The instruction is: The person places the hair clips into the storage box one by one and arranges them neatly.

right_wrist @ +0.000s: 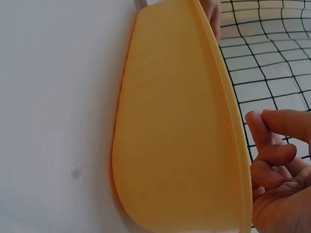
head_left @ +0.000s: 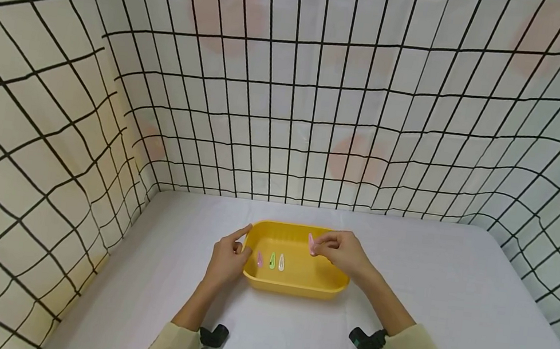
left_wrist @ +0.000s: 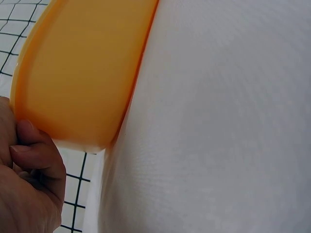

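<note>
A yellow plastic tray (head_left: pixel 293 289) with raised sides rests on the white table. My left hand (head_left: pixel 226 258) grips its left end, thumb over the rim and the index finger stretched along the outside; curled fingers (left_wrist: pixel 39 150) show at that end in the left wrist view. Above the tray's right half, my right hand (head_left: pixel 342 253) pinches a pink snap hair clip (head_left: pixel 311 244) between thumb and fingertips. Inside the tray, toward the left, lie a purple-pink hair clip (head_left: pixel 260 259), a green hair clip (head_left: pixel 272 260) and a white hair clip (head_left: pixel 281 262), side by side and roughly upright in view.
White cloth covers the table (head_left: pixel 452 298). Behind it and along both sides stands a black grid net (head_left: pixel 312 120) before pale sheeting. Black wrist-worn devices, one on the left wrist (head_left: pixel 214 335) and one on the right (head_left: pixel 367 340), sit near the sleeves.
</note>
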Demonstrator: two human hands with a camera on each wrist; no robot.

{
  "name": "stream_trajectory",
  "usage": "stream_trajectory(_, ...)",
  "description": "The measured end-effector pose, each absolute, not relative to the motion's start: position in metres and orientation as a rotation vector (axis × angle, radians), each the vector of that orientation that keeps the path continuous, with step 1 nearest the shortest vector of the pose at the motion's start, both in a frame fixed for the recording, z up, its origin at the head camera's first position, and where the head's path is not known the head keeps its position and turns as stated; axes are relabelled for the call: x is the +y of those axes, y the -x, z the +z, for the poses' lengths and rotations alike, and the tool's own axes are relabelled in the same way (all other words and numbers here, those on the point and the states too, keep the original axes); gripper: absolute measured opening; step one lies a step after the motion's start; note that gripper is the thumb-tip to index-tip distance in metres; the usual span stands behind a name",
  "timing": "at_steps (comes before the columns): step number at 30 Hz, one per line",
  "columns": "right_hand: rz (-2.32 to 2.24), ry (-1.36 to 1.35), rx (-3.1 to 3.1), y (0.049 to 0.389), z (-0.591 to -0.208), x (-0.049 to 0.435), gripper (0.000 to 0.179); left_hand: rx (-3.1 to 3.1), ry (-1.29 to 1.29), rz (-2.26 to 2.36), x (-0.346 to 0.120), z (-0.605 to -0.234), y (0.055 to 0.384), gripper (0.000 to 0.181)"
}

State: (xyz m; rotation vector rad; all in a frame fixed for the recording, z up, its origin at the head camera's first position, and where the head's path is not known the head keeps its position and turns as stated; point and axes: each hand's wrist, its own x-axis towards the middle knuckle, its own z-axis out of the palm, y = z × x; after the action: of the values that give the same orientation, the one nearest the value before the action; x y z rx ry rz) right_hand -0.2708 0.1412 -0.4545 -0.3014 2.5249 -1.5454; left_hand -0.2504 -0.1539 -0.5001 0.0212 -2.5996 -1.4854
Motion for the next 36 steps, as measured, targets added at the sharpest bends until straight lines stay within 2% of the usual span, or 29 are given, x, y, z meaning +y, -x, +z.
stream_trajectory(18,-1.443,0.077,2.621,0.278,-0.467,0.106,0.005,-2.604,-0.036,-1.488,-0.152,-0.5,0.252,0.06)
stream_trajectory(36,-1.29,-0.02,2.65,0.278,-0.479,0.092,0.009,-2.596,-0.018,-1.511,-0.154,-0.501,0.251,0.06)
